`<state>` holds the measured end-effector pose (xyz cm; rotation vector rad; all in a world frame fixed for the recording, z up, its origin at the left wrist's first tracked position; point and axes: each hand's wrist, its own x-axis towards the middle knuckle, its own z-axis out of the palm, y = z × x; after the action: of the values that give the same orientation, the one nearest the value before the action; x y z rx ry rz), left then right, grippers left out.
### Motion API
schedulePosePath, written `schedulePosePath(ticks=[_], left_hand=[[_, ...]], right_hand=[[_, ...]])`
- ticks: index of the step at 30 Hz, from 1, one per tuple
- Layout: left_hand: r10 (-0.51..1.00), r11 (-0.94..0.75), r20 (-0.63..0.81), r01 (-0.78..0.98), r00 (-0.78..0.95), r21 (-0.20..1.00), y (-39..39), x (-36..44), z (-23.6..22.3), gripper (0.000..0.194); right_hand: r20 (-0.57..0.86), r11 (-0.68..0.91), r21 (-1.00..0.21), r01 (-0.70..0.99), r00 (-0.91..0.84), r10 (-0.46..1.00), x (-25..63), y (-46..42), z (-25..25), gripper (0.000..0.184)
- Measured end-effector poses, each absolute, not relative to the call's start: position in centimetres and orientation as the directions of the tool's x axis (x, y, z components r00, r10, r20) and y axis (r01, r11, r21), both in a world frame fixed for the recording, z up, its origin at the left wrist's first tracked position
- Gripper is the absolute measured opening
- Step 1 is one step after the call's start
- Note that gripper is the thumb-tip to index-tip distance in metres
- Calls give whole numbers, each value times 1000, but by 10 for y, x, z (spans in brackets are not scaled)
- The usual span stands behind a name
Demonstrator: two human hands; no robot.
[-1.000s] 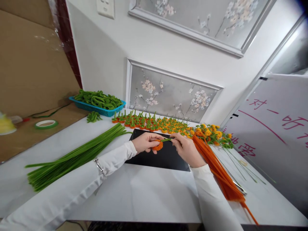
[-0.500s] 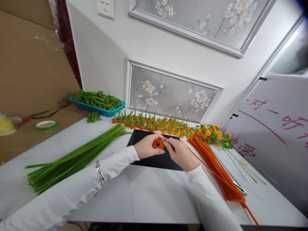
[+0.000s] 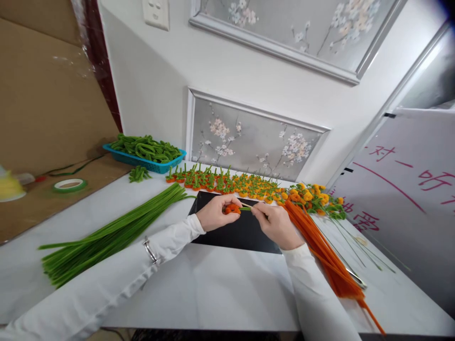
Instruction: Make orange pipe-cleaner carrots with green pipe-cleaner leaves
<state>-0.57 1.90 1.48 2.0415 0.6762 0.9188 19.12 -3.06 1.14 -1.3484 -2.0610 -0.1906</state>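
My left hand point(image 3: 217, 213) pinches a small orange pumpkin shape point(image 3: 232, 209) made of fuzzy pipe cleaner, over a black mat point(image 3: 234, 235). From its right side a short green pipe-cleaner stem point(image 3: 244, 209) sticks out sideways. My right hand point(image 3: 275, 222) is closed on the far end of that stem, its fingertips hiding the tip. Beyond the mat stand rows of similar orange pieces point(image 3: 208, 184) with green stems pointing up. A bundle of orange pipe cleaners point(image 3: 325, 253) lies beside my right forearm, and a bundle of green pipe cleaners point(image 3: 117, 232) lies left of the mat.
A blue basket point(image 3: 163, 166) of green coiled pieces stands at the back left, near a roll of green tape point(image 3: 70, 185). Yellow-orange flower-like pieces point(image 3: 309, 195) are heaped at the back right. A metal tool point(image 3: 356, 278) shows beside the orange bundle.
My right hand has moved right, away from my left, and the green stem now shows between them. The pumpkin shape has turned, so its open ring centre no longer faces me.
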Motion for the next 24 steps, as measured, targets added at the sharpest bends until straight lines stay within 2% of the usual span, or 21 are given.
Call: schedulePosePath(ticks=[8,10,13,17,21,24], left_hand=[[669,-641,398,215,628,737,16,-5,12,23],[657,-602,372,158,656,783,17,-5,11,30],[658,-449,282,63,698,891,22,-5,11,39],[697,-334,153,128,701,934,31,-10,14,24],[680,-358,198,84,706,930,34,-13,16,21],[674,-349,208,58,709,935,33,-14,16,22]], right_hand=[[552,588,-416,694,-321,770,183,-29,11,15],[557,600,-426,677,-326,764,179,-28,9,17],[599,607,-400,687,-306,740,178,-26,7,20],[624,562,-356,747,-257,738,182,-25,5,19],[608,533,-371,761,-234,758,183,-26,5,19],[585,547,-435,715,-237,776,181,-27,7,21]])
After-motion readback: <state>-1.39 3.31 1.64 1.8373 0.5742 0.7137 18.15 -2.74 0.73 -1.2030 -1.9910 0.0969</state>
